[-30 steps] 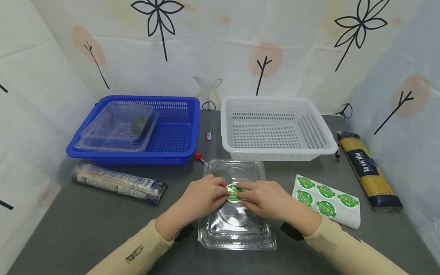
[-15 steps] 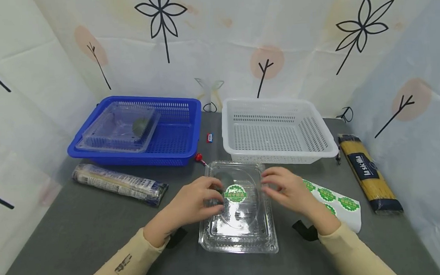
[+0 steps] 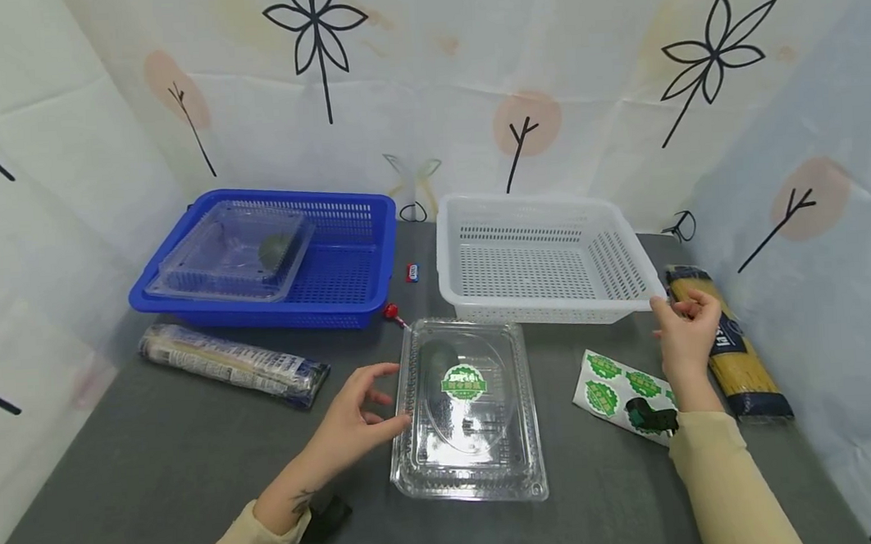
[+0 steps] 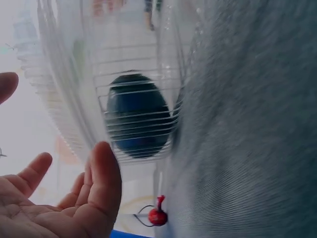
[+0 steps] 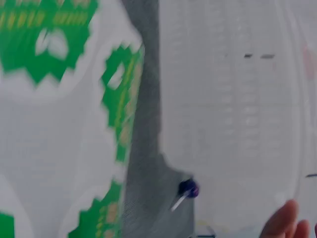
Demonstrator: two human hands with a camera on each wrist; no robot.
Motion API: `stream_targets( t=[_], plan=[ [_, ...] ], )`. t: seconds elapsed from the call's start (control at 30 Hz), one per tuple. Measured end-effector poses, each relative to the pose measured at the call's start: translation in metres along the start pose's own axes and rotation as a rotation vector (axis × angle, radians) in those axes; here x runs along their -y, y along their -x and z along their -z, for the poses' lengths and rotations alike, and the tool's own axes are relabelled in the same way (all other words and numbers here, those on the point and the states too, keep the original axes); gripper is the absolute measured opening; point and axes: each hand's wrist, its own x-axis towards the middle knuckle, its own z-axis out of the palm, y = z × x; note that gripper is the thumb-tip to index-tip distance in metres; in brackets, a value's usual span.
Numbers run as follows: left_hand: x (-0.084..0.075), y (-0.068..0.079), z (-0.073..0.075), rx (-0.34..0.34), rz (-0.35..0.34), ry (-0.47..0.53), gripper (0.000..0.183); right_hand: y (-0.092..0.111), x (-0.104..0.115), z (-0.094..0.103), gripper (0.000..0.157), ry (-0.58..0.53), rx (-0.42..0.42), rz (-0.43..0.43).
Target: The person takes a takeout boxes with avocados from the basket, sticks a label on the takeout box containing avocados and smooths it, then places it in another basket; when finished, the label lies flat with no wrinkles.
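A lidded clear plastic container [image 3: 468, 467] lies before me, a round green-and-white sticker [image 3: 463, 382] on its lid. Through its ribbed wall the left wrist view shows a dark egg-shaped thing [image 4: 136, 116]. My left hand [image 3: 350, 420] stays by the container's left edge, fingers loosely bent and holding nothing; whether its thumb touches the edge I cannot tell. My right hand [image 3: 688, 337] is raised near the front right corner of the white basket [image 3: 548, 307], fingers loosely bent, nothing visible in them. Beneath its wrist lies a sticker sheet [image 3: 611, 386].
A blue basket [image 3: 348, 305] at the back left bears another clear container [image 3: 227, 250]. Packs of spaghetti lie left [image 3: 233, 365] and right [image 3: 759, 378]. A red lollipop [image 3: 391, 311] and a small wrapped sweet [image 3: 412, 272] sit between the baskets. A purple lollipop [image 5: 188, 188] shows beside the white basket.
Both hands have come off the sticker on the lid, which now shows fully. The left hand drew back left; the right moved right and up to the white basket's corner.
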Motion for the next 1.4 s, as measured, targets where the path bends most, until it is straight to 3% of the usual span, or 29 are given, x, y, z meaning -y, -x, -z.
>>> stream_targets(
  t=[0.13,0.23,0.5,0.7,1.0,1.13,1.23,1.4],
  plan=[
    [0.004,0.002,-0.003,0.027,0.056,0.03,0.068,-0.008,-0.007,-0.001,0.081,-0.041,0.083,-0.133],
    [0.003,0.002,-0.005,0.048,0.067,0.032,0.072,-0.008,-0.004,-0.006,0.088,-0.074,0.162,-0.164],
    [-0.028,0.006,-0.008,0.095,0.095,0.029,0.078,-0.017,-0.005,-0.015,0.077,-0.088,0.3,-0.06],
    [-0.031,0.005,-0.01,0.111,0.077,0.008,0.076,-0.024,-0.012,-0.017,0.067,-0.094,0.312,-0.027],
    [-0.001,0.001,-0.021,0.118,-0.009,-0.048,0.073,-0.023,-0.007,-0.019,0.064,-0.073,0.33,-0.014],
    [-0.003,0.0,-0.025,0.067,-0.003,-0.11,0.071,-0.02,-0.002,-0.019,0.058,-0.054,0.339,-0.025],
    [-0.02,0.003,-0.023,0.042,0.019,-0.09,0.066,-0.021,-0.005,-0.018,0.06,-0.059,0.337,-0.041],
    [-0.018,0.002,-0.024,-0.003,0.008,-0.05,0.067,-0.022,-0.013,-0.017,0.061,-0.072,0.317,-0.054]
  ],
)
